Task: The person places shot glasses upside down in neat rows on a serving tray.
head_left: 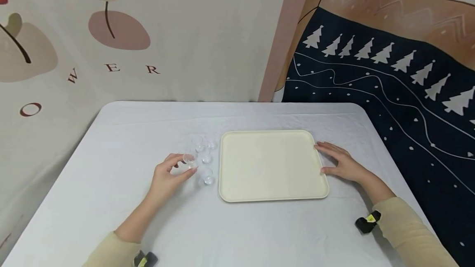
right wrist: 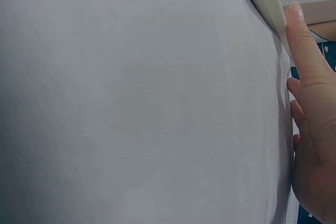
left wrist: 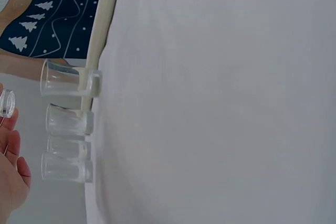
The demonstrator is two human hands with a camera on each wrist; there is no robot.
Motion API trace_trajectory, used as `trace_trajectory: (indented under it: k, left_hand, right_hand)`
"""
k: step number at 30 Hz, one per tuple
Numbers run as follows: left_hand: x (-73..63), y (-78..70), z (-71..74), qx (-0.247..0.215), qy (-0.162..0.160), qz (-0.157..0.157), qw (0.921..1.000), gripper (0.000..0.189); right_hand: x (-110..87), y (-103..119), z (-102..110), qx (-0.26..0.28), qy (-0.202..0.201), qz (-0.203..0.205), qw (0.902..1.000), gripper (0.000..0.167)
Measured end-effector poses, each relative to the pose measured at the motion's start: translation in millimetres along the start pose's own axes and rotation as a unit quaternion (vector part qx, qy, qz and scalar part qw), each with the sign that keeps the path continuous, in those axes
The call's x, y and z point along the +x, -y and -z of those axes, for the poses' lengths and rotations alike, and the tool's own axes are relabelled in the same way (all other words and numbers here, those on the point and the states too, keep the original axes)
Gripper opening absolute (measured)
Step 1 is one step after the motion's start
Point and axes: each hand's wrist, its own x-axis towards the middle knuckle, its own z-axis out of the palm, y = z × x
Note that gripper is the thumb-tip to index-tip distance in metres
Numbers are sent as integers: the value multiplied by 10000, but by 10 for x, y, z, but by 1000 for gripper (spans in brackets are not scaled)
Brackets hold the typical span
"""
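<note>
My left hand (head_left: 165, 181) pinches a small clear cup (head_left: 191, 160) between thumb and fingers, left of the tray. In the left wrist view only part of that hand (left wrist: 13, 179) and the cup's base show, at the left edge. Several more clear cups (head_left: 208, 177) stand upright on the table near the tray's left side; the left wrist view shows them in a row. A cream rectangular tray (head_left: 272, 166) lies flat with nothing on it. My right hand (head_left: 343, 166) touches its right edge, thumb and fingers extended; its thumb (right wrist: 303, 45) rests against the tray rim in the right wrist view.
A white cloth covers the table (head_left: 282, 230). Behind it hangs a pale printed curtain (head_left: 208, 40), and at the right a dark blue cloth (head_left: 371, 81) with white trees. A small black device (head_left: 365, 223) sits at each sleeve.
</note>
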Motion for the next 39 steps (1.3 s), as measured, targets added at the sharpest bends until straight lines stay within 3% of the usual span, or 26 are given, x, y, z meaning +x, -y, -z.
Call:
trace_trajectory:
  k: [10,24,32,39]
  left_hand:
    - [106,-262,-113,-517,-93,-64,9986,29]
    - [213,-418,-340,-869,-107,-542,9947,30]
    - [289,-190,-598,-1142,25,-522,9921,33]
    - [349,-230,-759,-1315,154,-676,9889,31]
  right_hand:
    - [5,-5,-8,81,-3,-33,10000,77]
    - [6,4,-11,105,-1,-37,9999,76]
    - [0,21,-4,91,10,-54,9999,77]
    - [2,28,4,85,30,-108,9999,77]
